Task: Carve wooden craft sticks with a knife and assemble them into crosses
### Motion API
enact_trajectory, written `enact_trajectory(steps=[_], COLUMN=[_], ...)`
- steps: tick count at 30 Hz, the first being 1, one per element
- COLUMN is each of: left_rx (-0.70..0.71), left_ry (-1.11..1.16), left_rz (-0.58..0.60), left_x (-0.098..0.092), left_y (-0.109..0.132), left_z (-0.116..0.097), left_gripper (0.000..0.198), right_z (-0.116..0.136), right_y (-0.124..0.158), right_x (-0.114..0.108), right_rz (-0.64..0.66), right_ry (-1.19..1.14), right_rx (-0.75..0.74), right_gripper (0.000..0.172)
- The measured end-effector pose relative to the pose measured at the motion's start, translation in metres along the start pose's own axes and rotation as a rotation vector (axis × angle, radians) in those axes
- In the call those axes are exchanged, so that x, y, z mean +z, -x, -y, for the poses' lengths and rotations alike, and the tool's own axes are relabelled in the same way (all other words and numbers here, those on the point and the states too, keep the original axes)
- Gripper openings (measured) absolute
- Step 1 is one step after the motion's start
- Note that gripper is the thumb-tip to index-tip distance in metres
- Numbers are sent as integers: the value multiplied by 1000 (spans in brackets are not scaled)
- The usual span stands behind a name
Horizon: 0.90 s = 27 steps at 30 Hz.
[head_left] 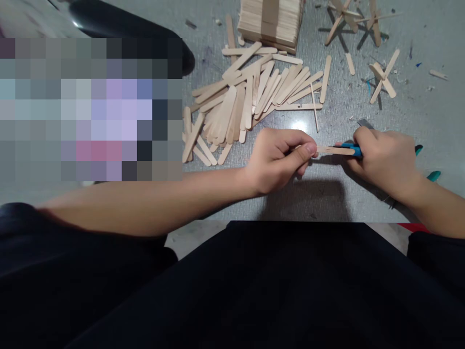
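Note:
My left hand (281,157) pinches one end of a wooden craft stick (336,150) between thumb and fingers. The stick points right, and its other end reaches the fingers of my right hand (387,157). That hand is closed around a blue tool (354,148), mostly hidden by the fingers, which sits against the stick. A flat grey metal blade (365,124) juts out above the right forefinger; whether it belongs to the blue tool I cannot tell. Green handle ends (434,175) show behind my right wrist.
Loose craft sticks (232,106) lie heaped beyond my left hand, below a banded stick bundle (271,22). Crossed-stick pieces (384,77) stand at the upper right among scraps. A black curved object (134,22) and a blurred-out patch (90,109) fill the upper left.

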<state>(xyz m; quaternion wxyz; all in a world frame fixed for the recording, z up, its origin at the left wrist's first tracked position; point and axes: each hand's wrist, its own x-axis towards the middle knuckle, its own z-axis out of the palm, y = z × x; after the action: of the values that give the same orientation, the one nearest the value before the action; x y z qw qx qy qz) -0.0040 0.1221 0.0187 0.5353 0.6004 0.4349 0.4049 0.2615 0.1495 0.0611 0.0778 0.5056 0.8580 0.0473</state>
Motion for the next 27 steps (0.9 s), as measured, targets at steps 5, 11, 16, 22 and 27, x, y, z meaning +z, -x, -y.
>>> enact_trajectory(steps=[5, 11, 16, 22, 27], left_rx=[113, 253, 342, 342, 364], left_ry=[33, 105, 156, 133, 73], left_rz=[-29, -146, -173, -196, -209], left_x=[0, 2, 5, 6, 3], left_y=[1, -2, -5, -6, -7], left_z=[7, 22, 26, 29, 28], left_gripper=[37, 49, 37, 41, 33], right_z=[-3, -12, -8, -10, -17], right_y=[-1, -8, -9, -9, -9], right_x=[2, 4, 6, 12, 20], right_rz=[30, 145, 142, 77, 66], right_ry=[-11, 5, -42, -70, -98], right_rx=[29, 156, 130, 32, -15], right_gripper=[52, 42, 52, 62, 61])
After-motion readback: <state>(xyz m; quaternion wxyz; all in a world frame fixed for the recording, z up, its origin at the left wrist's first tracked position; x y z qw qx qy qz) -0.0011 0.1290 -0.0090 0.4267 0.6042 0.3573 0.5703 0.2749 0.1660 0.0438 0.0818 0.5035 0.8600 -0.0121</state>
